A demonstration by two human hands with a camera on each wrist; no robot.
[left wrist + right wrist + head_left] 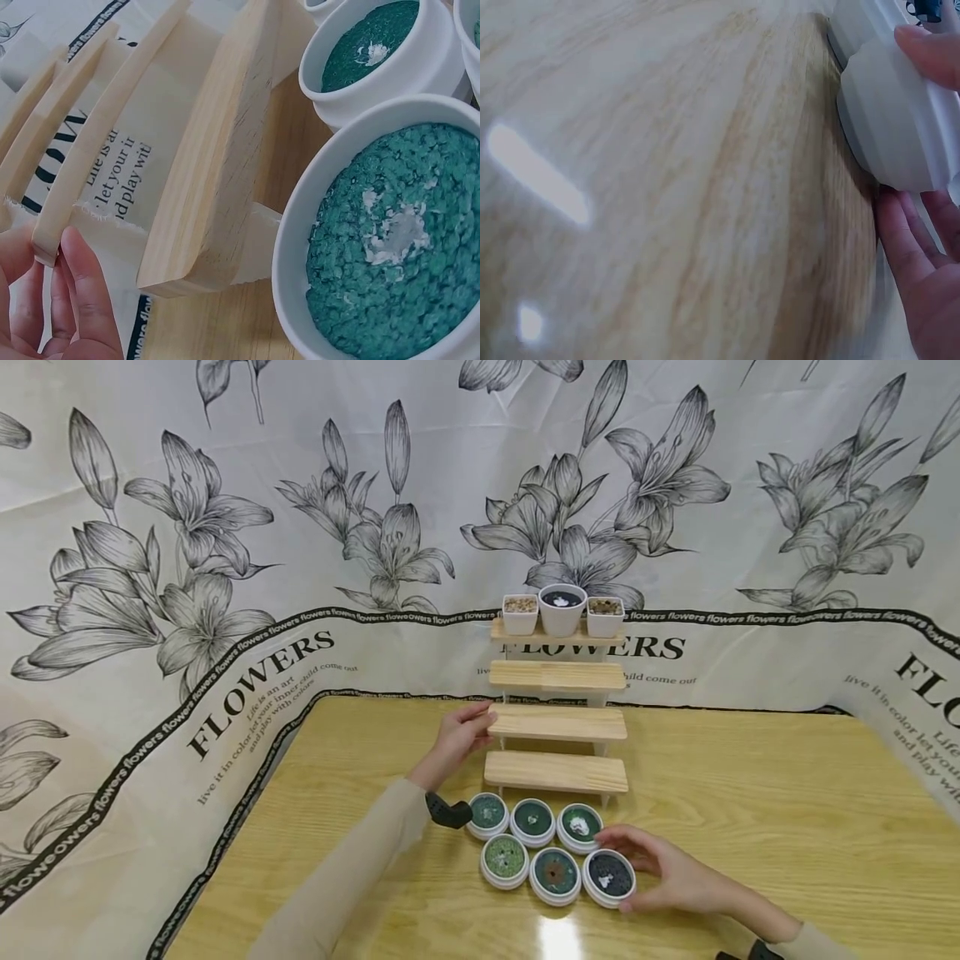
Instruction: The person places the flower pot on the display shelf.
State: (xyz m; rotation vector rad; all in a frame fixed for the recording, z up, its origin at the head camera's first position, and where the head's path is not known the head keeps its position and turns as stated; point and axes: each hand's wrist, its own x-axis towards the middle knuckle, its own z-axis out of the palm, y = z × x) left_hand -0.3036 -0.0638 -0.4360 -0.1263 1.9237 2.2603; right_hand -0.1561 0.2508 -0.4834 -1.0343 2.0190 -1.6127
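My left hand (463, 739) pinches the left end of the second board from the bottom (555, 722) of a stepped wooden stand. In the left wrist view, thumb and fingers (86, 285) meet at that board's tip (51, 232). My right hand (671, 872) is curled round a white round pot (610, 878) with a dark filling and a white patch, at the front right of a group. Its thumb lies on the near side and its fingers on the far side. The right wrist view shows this pot (892, 112) close to the table, fingers (904, 232) low against it.
Beside the held pot, more white pots with greenish fillings, such as a mottled green one (505, 860), stand in two rows before the lowest board (555, 772). Three white pots, the middle one (562, 610) largest, stand on the top board. A flower-print cloth (405, 652) hangs behind the table (750, 793).
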